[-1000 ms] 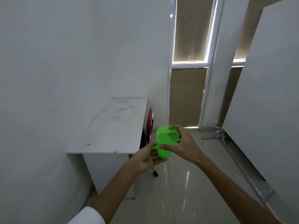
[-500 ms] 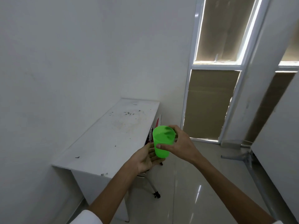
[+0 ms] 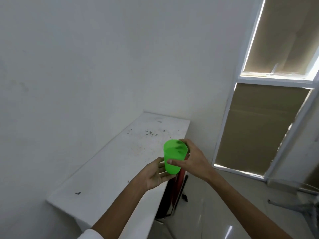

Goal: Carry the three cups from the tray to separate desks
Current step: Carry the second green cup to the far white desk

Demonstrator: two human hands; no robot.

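Observation:
A bright green plastic cup (image 3: 173,158) is held upright in the air, over the right edge of a white desk (image 3: 124,163). My right hand (image 3: 193,159) wraps its rim and side from the right, thumb across the front. My left hand (image 3: 155,173) cups under the base and lower left side, palm up, fingers touching it. The desk top is dusty with small dark specks and stands against the left wall. No tray and no other cups are in view.
A folded red chair (image 3: 177,183) leans against the desk's right side. Covered window panels in white frames (image 3: 259,128) fill the far right wall. Glossy tiled floor (image 3: 215,213) lies to the right, with a metal stand foot (image 3: 293,206) at the right edge.
I have come closer to the desk and turned left. The cup and both hands now sit over the desk's right edge instead of beside it. The grip is unchanged.

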